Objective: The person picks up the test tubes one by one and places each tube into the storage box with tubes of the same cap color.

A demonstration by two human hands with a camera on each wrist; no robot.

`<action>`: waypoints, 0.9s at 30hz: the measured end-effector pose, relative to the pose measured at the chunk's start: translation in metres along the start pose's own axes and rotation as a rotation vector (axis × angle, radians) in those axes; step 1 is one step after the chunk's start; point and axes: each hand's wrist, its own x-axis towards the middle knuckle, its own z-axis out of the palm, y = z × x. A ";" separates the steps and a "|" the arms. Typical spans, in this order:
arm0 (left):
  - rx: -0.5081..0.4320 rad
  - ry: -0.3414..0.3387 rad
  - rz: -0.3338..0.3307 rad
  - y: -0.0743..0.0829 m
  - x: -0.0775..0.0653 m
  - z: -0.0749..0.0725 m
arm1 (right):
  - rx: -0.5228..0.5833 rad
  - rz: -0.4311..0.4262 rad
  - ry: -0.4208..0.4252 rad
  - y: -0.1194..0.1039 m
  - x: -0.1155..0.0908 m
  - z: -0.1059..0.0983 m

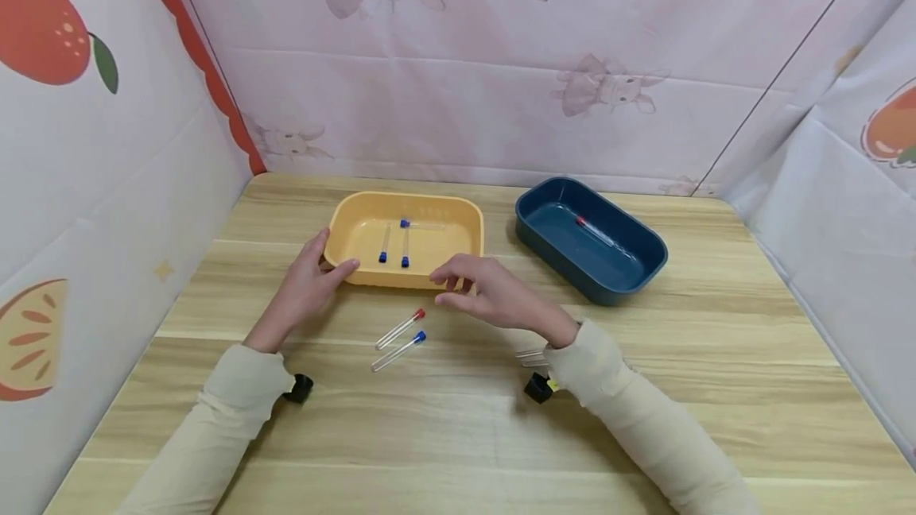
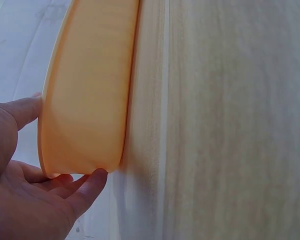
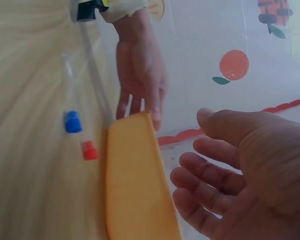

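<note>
My left hand (image 1: 309,279) grips the left end of the yellow plastic basin (image 1: 401,280), its thumb at the front rim; the left wrist view shows fingers around the corner. Inside the basin lie three blue-capped test tubes (image 1: 405,248). At the front right of the basin, my right hand (image 1: 488,290) hovers with fingers loosely bent and nothing between them, as the right wrist view also shows. On the table in front of the basin, a red-capped test tube (image 1: 399,330) lies beside a blue-capped test tube (image 1: 397,352), caps pointing up and right.
A dark blue basin (image 1: 554,254) stands at the right, with one red-capped tube (image 1: 594,230) in it. More clear tubes (image 1: 531,356) lie partly hidden under the right sleeve (image 1: 608,376). Printed cloth walls (image 1: 458,125) enclose the wooden table (image 1: 444,443) at the back and sides.
</note>
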 end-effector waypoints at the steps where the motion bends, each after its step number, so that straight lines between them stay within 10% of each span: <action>1: 0.003 0.000 -0.003 0.000 0.000 0.000 | 0.000 0.003 -0.004 0.000 -0.002 0.002; 27: 0.020 0.000 -0.016 0.001 0.001 0.001 | 0.054 0.065 -0.161 0.009 -0.014 0.047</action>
